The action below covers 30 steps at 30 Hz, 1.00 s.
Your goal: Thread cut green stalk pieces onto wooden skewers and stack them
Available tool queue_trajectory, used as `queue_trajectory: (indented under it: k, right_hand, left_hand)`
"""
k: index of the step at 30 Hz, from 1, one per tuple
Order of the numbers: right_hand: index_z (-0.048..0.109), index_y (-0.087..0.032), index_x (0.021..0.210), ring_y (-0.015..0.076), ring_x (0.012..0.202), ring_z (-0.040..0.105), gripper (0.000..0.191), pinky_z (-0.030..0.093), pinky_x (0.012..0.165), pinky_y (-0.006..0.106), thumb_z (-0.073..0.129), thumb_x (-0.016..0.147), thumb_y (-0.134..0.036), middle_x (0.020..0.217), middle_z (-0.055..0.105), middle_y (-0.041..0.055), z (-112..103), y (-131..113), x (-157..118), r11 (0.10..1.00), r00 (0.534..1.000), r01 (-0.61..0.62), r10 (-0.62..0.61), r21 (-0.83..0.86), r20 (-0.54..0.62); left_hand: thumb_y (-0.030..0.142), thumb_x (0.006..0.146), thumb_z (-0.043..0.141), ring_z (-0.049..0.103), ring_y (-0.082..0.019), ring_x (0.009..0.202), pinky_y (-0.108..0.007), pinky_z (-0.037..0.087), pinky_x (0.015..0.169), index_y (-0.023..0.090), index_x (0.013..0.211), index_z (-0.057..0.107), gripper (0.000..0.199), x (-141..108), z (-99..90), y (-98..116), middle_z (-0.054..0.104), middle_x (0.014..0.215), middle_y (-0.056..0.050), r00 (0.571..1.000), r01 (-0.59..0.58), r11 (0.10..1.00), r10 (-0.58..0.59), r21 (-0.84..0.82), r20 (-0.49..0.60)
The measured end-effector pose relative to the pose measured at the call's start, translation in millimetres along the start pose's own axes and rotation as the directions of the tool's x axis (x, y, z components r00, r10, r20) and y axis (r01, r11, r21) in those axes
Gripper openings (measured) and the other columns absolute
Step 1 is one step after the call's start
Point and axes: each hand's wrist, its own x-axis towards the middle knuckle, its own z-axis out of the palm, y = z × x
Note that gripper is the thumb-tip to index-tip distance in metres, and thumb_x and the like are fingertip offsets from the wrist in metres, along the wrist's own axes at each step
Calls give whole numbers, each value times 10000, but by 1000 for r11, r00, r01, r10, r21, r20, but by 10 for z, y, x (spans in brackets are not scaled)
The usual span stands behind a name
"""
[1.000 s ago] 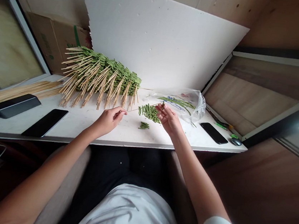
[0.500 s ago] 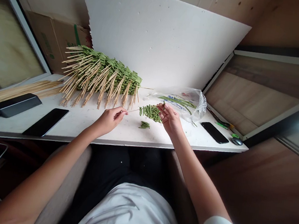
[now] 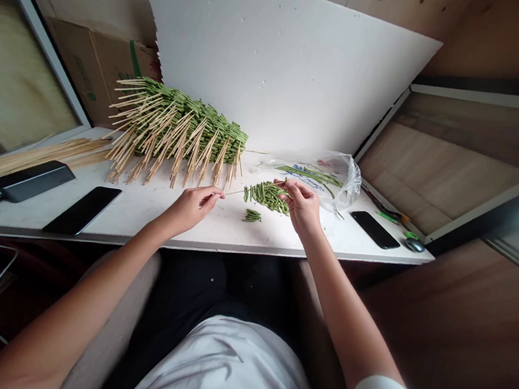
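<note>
My left hand is closed, pinching the end of a thin bamboo skewer that points right. The skewer's far part runs over a heap of cut green bean pieces; whether the upright pieces near its visible part are threaded on it, I cannot tell. At the heap's right edge my right hand is closed, thumb and fingertips pinching a short green bean piece. A small separate bunch of bean pieces lies in front of the heap.
Behind left rises a stack of skewered green beans, sticks facing me. Loose skewers, a black box-shaped device and a phone lie left. Right are a plastic bag with long beans and another phone. A white board stands behind.
My right hand has shifted slightly right and its fingers have turned a little around the bean piece. My left hand keeps its hold on the skewer. The whole view has shifted slightly.
</note>
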Motion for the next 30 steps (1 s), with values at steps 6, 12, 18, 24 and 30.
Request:
queue_trajectory:
  k: [6, 12, 18, 24, 30]
  right_hand:
    - [814, -243, 882, 296, 1146, 779, 392, 649, 831, 367, 967, 695, -552, 1018, 847, 65, 26, 71, -25, 1000, 1000, 1, -1, 28, 8]
    - [812, -234, 911, 285, 1168, 781, 423, 652, 912, 367, 963, 702, -569, 1061, 849, 71, 61, 114, -58, 1000, 1000, -4, 4, 25, -10]
    - [817, -235, 905, 278, 1137, 785, 394, 655, 928, 376, 941, 740, -570, 1026, 846, 63, 46, 92, -55, 1000, 1000, 17, -17, 5, 22]
    - [810, -241, 901, 258, 1117, 779, 368, 643, 918, 359, 920, 753, -560, 1016, 841, 54, 49, 11, -26, 999, 999, 38, -38, 8, -31]
    - [812, -266, 908, 258, 1180, 765, 332, 627, 953, 357, 918, 767, -547, 1062, 843, 34, 66, 0, -50, 997, 998, 69, -69, 17, -3]
  left_hand:
    - [467, 1098, 500, 710, -210, 843, -313, 555, 832, 191, 1168, 781, 400, -4, -2, -38, 802, 1074, -92, 1000, -10, 1000, 11, 24, -14]
    - [451, 1097, 501, 726, -227, 911, -324, 559, 870, 193, 1165, 782, 387, -6, 7, -68, 800, 1108, -101, 1000, -7, 999, 7, 33, -2]
    - [449, 1094, 504, 715, -221, 883, -314, 554, 833, 185, 1150, 777, 384, -6, 4, -59, 795, 1090, -101, 1000, -18, 999, 19, 31, -8]
    - [473, 1081, 574, 669, -176, 707, -265, 498, 676, 194, 1209, 734, 346, -9, -23, 29, 738, 852, -41, 996, -54, 998, 55, 24, -73]
    - [366, 1092, 574, 634, -139, 635, -248, 485, 693, 195, 1024, 722, 236, -6, -5, 38, 695, 735, 2, 973, -119, 990, 133, 80, -190]
